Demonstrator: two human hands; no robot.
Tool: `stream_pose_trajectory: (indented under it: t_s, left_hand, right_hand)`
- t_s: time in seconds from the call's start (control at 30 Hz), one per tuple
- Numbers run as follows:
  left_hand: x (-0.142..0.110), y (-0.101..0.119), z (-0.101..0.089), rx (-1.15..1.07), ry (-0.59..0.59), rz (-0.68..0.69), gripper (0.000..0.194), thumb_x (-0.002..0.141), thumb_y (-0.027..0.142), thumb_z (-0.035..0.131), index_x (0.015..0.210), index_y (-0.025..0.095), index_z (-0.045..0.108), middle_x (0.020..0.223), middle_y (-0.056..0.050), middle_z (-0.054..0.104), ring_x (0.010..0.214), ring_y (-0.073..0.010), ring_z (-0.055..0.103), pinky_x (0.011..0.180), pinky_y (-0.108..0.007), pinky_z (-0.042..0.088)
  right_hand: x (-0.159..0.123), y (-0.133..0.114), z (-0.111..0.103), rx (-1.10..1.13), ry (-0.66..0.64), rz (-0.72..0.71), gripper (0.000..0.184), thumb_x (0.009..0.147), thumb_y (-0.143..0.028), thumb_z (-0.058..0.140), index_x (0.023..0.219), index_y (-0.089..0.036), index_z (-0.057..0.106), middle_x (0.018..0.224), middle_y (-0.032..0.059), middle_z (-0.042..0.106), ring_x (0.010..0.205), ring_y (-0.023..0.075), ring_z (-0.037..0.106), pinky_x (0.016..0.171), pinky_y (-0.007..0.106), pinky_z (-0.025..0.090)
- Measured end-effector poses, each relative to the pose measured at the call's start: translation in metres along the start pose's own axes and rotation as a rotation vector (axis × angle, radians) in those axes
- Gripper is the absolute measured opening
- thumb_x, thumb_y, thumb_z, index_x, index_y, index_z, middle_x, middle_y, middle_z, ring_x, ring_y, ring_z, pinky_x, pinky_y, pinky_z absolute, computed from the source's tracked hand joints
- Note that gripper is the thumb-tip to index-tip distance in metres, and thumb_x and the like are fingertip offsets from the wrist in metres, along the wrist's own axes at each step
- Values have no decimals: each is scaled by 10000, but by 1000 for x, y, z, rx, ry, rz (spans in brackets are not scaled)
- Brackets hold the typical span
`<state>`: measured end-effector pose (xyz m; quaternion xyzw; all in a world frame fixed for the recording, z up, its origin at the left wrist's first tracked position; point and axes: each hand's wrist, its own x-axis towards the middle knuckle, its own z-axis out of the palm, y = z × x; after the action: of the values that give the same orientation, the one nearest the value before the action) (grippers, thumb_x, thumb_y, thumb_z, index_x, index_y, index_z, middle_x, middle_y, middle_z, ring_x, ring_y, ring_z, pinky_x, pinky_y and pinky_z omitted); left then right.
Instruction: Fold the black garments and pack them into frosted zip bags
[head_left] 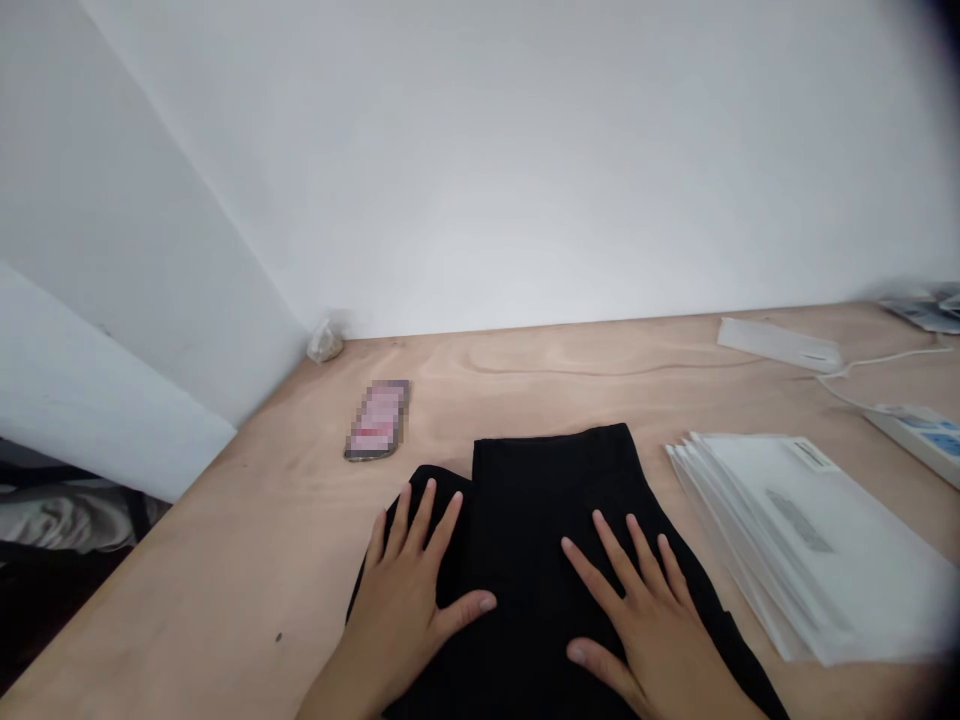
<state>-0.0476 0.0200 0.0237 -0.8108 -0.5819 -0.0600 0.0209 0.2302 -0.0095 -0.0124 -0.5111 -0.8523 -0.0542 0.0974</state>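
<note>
A folded black garment (536, 500), which looks like a pair of trousers, lies on the wooden table in front of me. My left hand (405, 575) rests flat on its left part, fingers spread and thumb pointing inward. On the right part lies my right hand (649, 610), also palm down with the fingers apart. Neither hand grips the cloth. The garment's near end runs out of the bottom of the view, and my forearms cover some of it.
A phone (379, 420) lies beyond my left hand. To the right sits a stack of clear plastic bags (847, 540). Further back are a white strip (780, 343), a white cable (847, 390) and a power strip (926, 440). A small crumpled bag (325, 342) stands in the corner by the wall.
</note>
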Motion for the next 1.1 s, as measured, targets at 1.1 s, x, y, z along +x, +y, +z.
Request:
stream_pose_trajectory:
  t_s: [1.1]
  left_hand:
    - [121, -5, -4, -250, -13, -27, 307, 871, 328, 536, 1138, 175, 531, 1160, -75, 559, 967, -195, 582, 811, -412, 496]
  right_hand:
    - [102, 118, -19, 279, 130, 276, 333, 811, -298, 512, 1123, -214, 595, 1066, 100, 639, 988, 289, 583, 809, 427, 469]
